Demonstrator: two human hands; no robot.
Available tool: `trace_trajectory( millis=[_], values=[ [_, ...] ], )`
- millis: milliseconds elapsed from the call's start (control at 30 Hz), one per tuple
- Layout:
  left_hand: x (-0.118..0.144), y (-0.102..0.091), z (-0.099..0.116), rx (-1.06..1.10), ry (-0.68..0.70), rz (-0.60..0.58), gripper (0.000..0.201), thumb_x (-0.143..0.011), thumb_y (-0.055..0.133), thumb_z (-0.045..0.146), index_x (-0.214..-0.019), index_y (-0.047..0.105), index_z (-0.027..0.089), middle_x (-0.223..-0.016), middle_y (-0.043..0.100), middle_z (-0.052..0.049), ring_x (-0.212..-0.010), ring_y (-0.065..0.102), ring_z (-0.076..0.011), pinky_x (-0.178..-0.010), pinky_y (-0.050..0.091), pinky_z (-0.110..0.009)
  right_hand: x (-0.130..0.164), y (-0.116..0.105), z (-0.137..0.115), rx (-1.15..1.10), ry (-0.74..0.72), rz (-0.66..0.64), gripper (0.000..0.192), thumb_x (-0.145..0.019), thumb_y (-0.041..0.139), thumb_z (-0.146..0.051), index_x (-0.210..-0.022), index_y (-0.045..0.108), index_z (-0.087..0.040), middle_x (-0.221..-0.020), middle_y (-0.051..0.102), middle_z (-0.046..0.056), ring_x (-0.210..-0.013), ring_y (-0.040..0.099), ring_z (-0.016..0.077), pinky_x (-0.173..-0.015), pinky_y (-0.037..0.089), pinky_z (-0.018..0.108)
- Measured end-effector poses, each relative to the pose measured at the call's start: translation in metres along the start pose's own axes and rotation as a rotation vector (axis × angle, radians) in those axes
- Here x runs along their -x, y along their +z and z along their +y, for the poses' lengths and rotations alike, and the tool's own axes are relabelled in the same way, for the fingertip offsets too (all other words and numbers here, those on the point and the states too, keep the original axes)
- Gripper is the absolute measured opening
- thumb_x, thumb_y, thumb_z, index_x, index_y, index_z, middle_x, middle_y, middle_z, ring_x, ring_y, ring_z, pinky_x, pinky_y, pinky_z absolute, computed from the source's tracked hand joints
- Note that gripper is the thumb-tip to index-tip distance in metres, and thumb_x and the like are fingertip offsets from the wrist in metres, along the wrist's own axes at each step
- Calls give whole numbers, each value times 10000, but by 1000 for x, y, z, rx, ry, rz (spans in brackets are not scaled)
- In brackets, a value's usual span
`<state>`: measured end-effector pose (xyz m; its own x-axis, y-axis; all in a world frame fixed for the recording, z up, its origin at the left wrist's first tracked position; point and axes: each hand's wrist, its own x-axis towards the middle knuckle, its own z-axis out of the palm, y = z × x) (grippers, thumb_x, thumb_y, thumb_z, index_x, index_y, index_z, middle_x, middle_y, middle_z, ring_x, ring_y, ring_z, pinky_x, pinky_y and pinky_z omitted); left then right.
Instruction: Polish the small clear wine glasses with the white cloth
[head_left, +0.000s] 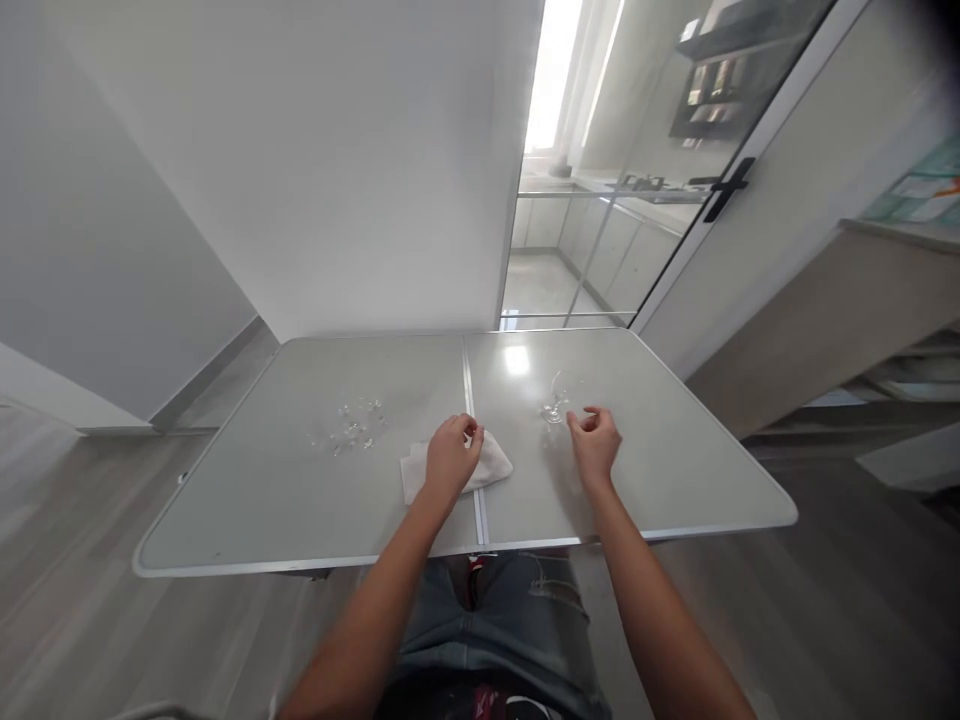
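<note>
Head view, your left hand point(452, 455) curled down on the white cloth point(491, 465) at table point(300, 520) centre, pinching its far edge, your right hand point(595, 440) loosely curled, holding nothing, clear glass piece point(555, 408) just at its 11 o'clock, glass shards point(352, 428) at 10 o'clock of the cloth.

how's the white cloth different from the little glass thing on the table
The white cloth is opaque and soft, lying flat and crumpled across the table's middle seam; the small glass piece is clear, hard and stands up from the top.
The cloth lies partly under the left hand, which rests on it; the glass piece is untouched, just beyond the right hand.
The cloth covers more of the top than the glass piece.
Both rest on the grey folding table.
</note>
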<state>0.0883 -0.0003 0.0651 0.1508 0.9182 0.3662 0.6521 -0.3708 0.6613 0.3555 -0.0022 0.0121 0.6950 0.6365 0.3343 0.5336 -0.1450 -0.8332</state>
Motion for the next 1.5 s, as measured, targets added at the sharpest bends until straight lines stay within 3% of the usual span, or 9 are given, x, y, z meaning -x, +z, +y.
trace_trajectory(
  millis=[100, 200, 367, 567, 700, 833, 967, 1167, 1500],
  values=[
    [-5, 27, 0, -16, 7, -62, 155, -920, 519, 270, -802, 599, 209, -806, 635, -36, -769, 596, -177, -719, 439, -294, -24, 12, 12, 34, 83, -233, 700, -654, 729, -605, -1128, 678, -93, -646, 634, 12, -616, 594, 198, -690, 460, 314],
    [6, 32, -20, -46, -13, -67, 168, -933, 494, 265, -823, 606, 206, -808, 627, -42, -780, 592, -189, -741, 446, -310, -33, 30, 15, 77, 67, -315, 753, -658, 731, -579, -1212, 672, -73, -632, 652, 12, -615, 607, 198, -703, 468, 315],
    [31, 9, -57, -153, -37, -63, 170, -946, 483, 249, -890, 638, 209, -857, 641, -55, -859, 589, -208, -801, 449, -333, -36, 48, 17, 101, 28, -273, 529, -732, 683, -511, -1064, 760, -106, -680, 725, 96, -666, 665, 242, -716, 481, 336],
    [53, -13, -79, -275, 11, -99, 330, -873, 673, 316, -1196, 652, 249, -1233, 622, -93, -1160, 532, -266, -988, 403, -433, -34, 51, 3, 165, -79, -157, 406, -822, 558, -459, -795, 785, -123, -790, 762, 175, -740, 694, 289, -731, 476, 357],
    [62, -13, -86, -242, 57, -144, 242, -891, 658, 258, -1131, 688, 259, -1195, 641, -79, -1166, 538, -243, -1007, 397, -419, -4, 65, -49, 44, -228, -202, 416, -827, 583, -501, -787, 773, -134, -765, 760, 129, -687, 680, 247, -713, 468, 327],
    [69, -18, -85, -210, 118, -201, 173, -935, 562, 182, -1068, 670, 210, -1054, 673, -88, -1050, 587, -228, -944, 421, -390, 58, 104, -114, -136, -311, -565, 440, -849, 571, -549, -804, 760, -155, -719, 745, 72, -645, 651, 207, -648, 458, 284],
    [80, -34, -85, -137, 257, -290, 195, -989, 465, 238, -1079, 632, 194, -965, 671, -92, -936, 611, -217, -854, 442, -344, 110, 149, -154, -214, -362, -823, 411, -854, 567, -532, -706, 718, -179, -668, 715, 42, -628, 622, 189, -624, 445, 270],
    [87, -48, -89, -118, 318, -309, 196, -986, 435, 234, -1058, 613, 195, -879, 655, -78, -861, 618, -210, -803, 447, -325, 136, 184, -164, -117, -401, -909, 398, -844, 569, -471, -566, 623, -191, -533, 631, 13, -531, 509, 156, -557, 360, 263],
    [87, -49, -90, -66, 276, -277, 204, -983, 450, 230, -1102, 613, 209, -983, 708, -84, -932, 661, -215, -842, 484, -334, 147, 195, -161, -67, -400, -919, 359, -833, 602, -451, -629, 683, -167, -593, 671, 28, -557, 529, 150, -591, 372, 260]
  ],
)
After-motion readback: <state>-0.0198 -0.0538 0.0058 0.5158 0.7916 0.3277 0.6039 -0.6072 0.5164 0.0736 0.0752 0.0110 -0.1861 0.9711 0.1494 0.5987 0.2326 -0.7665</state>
